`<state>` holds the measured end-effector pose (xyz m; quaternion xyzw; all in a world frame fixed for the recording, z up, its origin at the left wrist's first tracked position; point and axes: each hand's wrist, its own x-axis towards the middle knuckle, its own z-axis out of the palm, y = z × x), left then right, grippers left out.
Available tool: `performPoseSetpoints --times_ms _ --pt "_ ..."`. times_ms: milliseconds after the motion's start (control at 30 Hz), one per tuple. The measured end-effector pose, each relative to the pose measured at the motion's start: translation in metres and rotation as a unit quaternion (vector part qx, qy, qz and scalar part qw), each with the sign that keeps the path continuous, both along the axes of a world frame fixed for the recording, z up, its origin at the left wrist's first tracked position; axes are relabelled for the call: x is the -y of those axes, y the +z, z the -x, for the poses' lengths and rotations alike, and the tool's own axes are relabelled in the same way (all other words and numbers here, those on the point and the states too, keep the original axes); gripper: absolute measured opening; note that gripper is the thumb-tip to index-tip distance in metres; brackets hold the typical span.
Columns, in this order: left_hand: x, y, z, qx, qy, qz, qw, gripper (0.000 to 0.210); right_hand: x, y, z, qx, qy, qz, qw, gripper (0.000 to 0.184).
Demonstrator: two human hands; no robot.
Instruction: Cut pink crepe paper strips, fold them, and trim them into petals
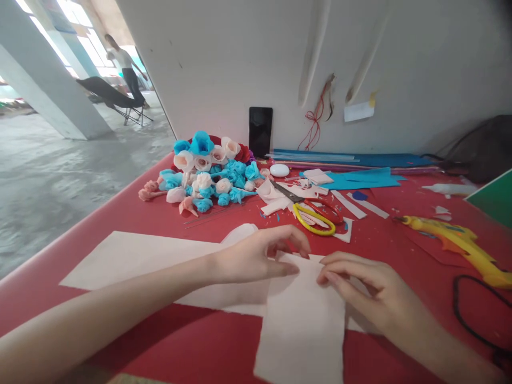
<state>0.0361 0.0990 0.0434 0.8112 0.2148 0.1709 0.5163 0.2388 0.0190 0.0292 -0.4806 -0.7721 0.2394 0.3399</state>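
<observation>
Head view, paper [302, 325], far end between left hand [254, 256] and right hand [374, 288]

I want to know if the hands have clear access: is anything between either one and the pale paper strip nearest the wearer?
Nothing visible is. The left hand and right hand both have fingertips at the far end of the paper strip; the scissors lie beyond.

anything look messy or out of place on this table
Mainly clutter: cut pale paper scraps lie strewn around and under the scissors, with a dark blue scrap nearby. They look untidy beside the grouped flowers. Nothing appears spilled or broken.
</observation>
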Motion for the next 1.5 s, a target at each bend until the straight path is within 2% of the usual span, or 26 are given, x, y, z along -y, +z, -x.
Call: performPoseSetpoints --times_ms 133,267,400,533,633,700,833,900,1033,1133,1233,1333,1433,1500 --pt "0.004 0.014 0.001 -0.035 -0.094 0.020 0.995 0.021 -0.008 0.016 0.006 -0.027 0.052 0.073 0.996 0.024" --pt "0.007 0.019 0.001 -0.026 -0.116 -0.002 0.993 0.024 -0.015 0.027 0.013 -0.031 0.085 0.112 0.990 0.024" --pt "-0.003 0.026 0.009 -0.032 -0.140 -0.045 0.989 0.025 -0.021 0.034 0.003 -0.016 0.091 0.104 0.990 0.022" --pt "-0.022 0.036 0.024 -0.080 -0.162 -0.077 0.980 0.024 -0.026 0.041 -0.016 0.003 0.078 0.061 0.995 0.023" --pt "-0.029 0.037 0.026 -0.065 -0.107 -0.098 0.987 0.022 -0.029 0.045 -0.023 0.021 0.092 0.043 0.995 0.024" --pt "-0.025 0.036 0.022 -0.021 -0.071 -0.081 0.994 0.022 -0.029 0.045 -0.022 0.025 0.097 0.048 0.994 0.023" --pt "-0.005 0.033 0.009 -0.037 -0.129 0.030 0.990 0.025 -0.027 0.043 -0.014 0.030 0.076 0.081 0.993 0.021" --pt "0.004 0.031 0.004 -0.060 -0.116 0.032 0.991 0.026 -0.025 0.043 -0.011 0.036 0.083 0.100 0.991 0.022" --pt "0.017 0.032 -0.001 -0.100 -0.100 0.020 0.990 0.028 -0.020 0.046 -0.005 0.064 0.149 0.131 0.978 0.020" --pt "0.025 0.036 -0.001 -0.112 -0.118 0.058 0.985 0.028 -0.014 0.050 0.002 0.058 0.200 0.178 0.962 0.021" --pt "0.028 0.042 0.000 -0.115 -0.127 0.094 0.981 0.029 -0.009 0.056 0.002 0.058 0.223 0.208 0.951 0.022" --pt "0.022 0.046 0.005 -0.100 -0.117 0.095 0.983 0.029 -0.014 0.061 -0.014 0.065 0.221 0.223 0.947 0.026" --pt "0.012 0.045 0.010 -0.057 -0.106 0.092 0.988 0.028 -0.026 0.059 -0.037 0.018 0.190 0.215 0.958 0.032" --pt "0.007 0.043 0.011 -0.041 -0.099 0.082 0.991 0.028 -0.033 0.053 -0.046 -0.044 0.082 0.172 0.981 0.032"
